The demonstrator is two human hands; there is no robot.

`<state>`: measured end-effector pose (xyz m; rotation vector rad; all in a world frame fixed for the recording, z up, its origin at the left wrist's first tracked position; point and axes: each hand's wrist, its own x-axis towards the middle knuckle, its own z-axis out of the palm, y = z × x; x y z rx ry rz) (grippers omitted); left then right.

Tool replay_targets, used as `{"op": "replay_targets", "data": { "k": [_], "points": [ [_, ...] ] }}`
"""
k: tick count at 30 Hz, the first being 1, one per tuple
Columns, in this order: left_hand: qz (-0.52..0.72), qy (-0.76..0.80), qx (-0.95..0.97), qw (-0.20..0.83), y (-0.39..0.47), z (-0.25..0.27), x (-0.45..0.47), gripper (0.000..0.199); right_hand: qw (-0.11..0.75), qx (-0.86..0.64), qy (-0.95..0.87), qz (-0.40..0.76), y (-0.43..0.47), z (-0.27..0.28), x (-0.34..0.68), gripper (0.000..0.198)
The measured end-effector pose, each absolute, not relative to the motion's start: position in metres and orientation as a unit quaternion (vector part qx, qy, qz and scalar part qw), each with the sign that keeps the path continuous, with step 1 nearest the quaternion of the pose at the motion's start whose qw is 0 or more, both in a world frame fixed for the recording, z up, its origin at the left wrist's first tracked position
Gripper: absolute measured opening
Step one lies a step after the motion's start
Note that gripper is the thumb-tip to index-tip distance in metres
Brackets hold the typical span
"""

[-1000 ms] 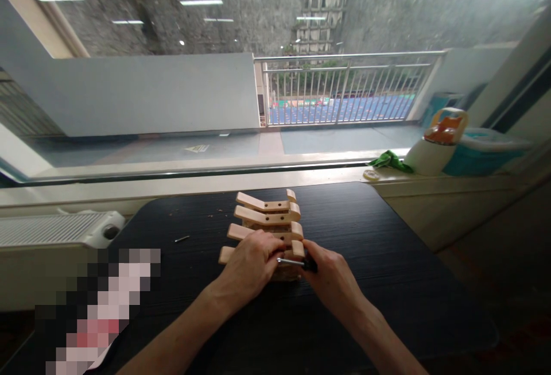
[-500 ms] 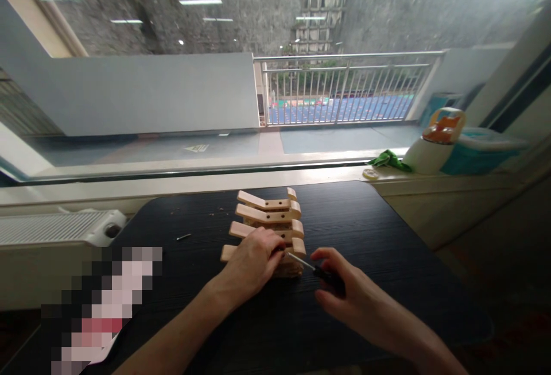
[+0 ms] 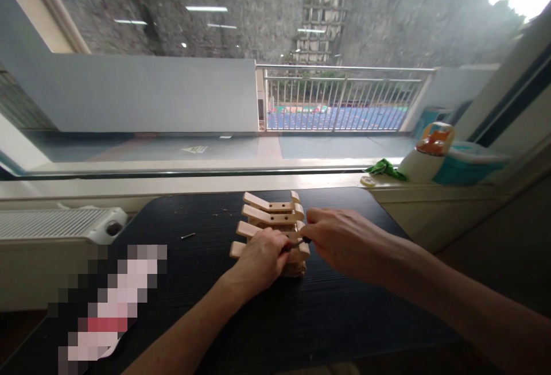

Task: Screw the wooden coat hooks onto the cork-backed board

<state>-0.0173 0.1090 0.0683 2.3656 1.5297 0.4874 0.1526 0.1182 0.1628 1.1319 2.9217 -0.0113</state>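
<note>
A small wooden rack (image 3: 282, 218) with several pale, angled slats stands on the dark table. Dark holes show in the slats' flat parts. My left hand (image 3: 264, 254) lies over the two nearest slats, its fingers curled at the front slat; whatever its fingertips pinch is hidden. My right hand (image 3: 340, 240) is closed around the black handle of a screwdriver (image 3: 306, 239) at the rack's right side. The screwdriver's shaft points left toward my left fingertips, and most of its handle is covered by my hand.
A thin metal piece (image 3: 188, 236) lies on the black table (image 3: 206, 283) to the left. A blurred-out item (image 3: 116, 306) is at the table's left edge. On the sill are a green cloth (image 3: 384, 169), a white-and-orange container (image 3: 424, 159) and a teal box (image 3: 469, 162). A radiator (image 3: 60, 225) stands left.
My right hand has moved up and forward beside the rack and turned over, closing round the screwdriver handle. My left hand stays on the rack. The whole view has shifted slightly.
</note>
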Motion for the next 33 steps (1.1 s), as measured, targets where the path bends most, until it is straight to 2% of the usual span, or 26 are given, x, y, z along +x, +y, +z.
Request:
{"op": "replay_targets", "data": {
  "k": [7, 15, 24, 30, 33],
  "points": [
    [0.183, 0.525, 0.819, 0.140, 0.111, 0.064, -0.019, 0.014, 0.041, 0.341, 0.939, 0.030, 0.124, 0.163, 0.142, 0.022],
    [0.187, 0.522, 0.819, 0.146, 0.111, 0.066, -0.020, 0.012, 0.099, 0.270, 0.958, 0.001, 0.127, 0.178, 0.130, 0.024],
    [0.199, 0.507, 0.824, 0.154, 0.114, 0.063, -0.021, 0.012, 0.098, 0.216, 0.971, 0.031, 0.129, 0.179, 0.123, 0.015],
    [0.223, 0.503, 0.820, 0.157, 0.113, 0.063, -0.020, 0.012, 0.063, 0.178, 0.979, 0.077, 0.132, 0.175, 0.121, 0.017],
    [0.220, 0.506, 0.821, 0.150, 0.113, 0.063, -0.019, 0.013, 0.080, 0.167, 0.978, 0.099, 0.132, 0.174, 0.120, 0.017]
  ]
}}
